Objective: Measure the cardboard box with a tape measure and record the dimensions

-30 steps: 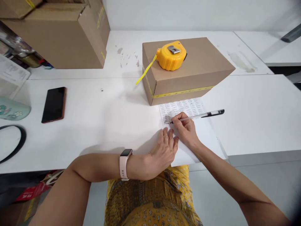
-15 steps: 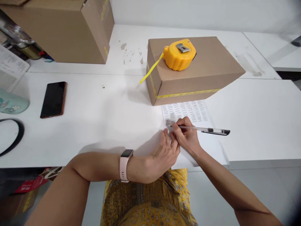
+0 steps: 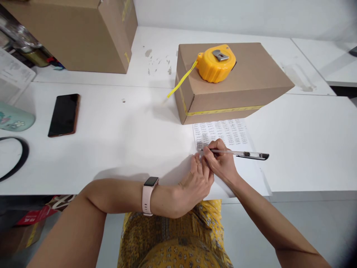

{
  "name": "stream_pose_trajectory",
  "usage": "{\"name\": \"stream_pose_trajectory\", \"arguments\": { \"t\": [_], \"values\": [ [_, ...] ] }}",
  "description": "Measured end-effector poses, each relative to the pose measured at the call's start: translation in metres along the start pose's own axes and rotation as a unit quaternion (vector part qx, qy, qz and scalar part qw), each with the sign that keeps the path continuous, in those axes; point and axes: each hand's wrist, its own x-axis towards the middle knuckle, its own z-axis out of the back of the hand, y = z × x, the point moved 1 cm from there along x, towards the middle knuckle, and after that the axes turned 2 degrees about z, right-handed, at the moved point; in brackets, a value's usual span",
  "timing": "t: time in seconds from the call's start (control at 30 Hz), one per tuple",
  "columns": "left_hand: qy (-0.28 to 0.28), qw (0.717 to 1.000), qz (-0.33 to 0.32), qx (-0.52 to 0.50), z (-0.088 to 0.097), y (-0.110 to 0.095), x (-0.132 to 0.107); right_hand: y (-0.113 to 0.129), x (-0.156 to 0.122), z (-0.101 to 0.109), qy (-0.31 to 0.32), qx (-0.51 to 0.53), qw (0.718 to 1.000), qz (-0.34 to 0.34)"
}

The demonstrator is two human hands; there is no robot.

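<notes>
Pinched in my right hand point(image 3: 221, 160) is a clear-barrelled pen point(image 3: 245, 154) with a black cap end. Its tip meets a white sheet of paper point(image 3: 248, 171) near the lower left of several columns of small handwriting. My left hand point(image 3: 195, 186) lies on the sheet's left edge, fingers stretched out and the fingertips against my right hand. A cardboard box point(image 3: 237, 82) with yellow tape covers the top of the sheet. On that box rests a yellow tape measure point(image 3: 216, 64) with a metal clip and a yellow strap.
To the left lie a dark phone point(image 3: 64, 114), a pale green bottle point(image 3: 16, 118) and a black ring-shaped band point(image 3: 23, 156). A larger cardboard box point(image 3: 80, 41) stands at the back left. The white table's front edge point(image 3: 55, 194) runs close to my body.
The view has shifted slightly. The pen's rear end has swung a little to the left, while its tip stays on the paper. My left hand keeps its place.
</notes>
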Motion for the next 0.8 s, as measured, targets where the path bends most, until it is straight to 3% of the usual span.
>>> {"name": "stream_pose_trajectory", "arguments": {
  "t": [0.8],
  "values": [
    [0.011, 1.0, -0.008, -0.005, 0.0038, 0.0031, 0.0006, -0.0025, 0.0005, -0.0019, 0.011, 0.004, 1.0, -0.011]
  ]
}}
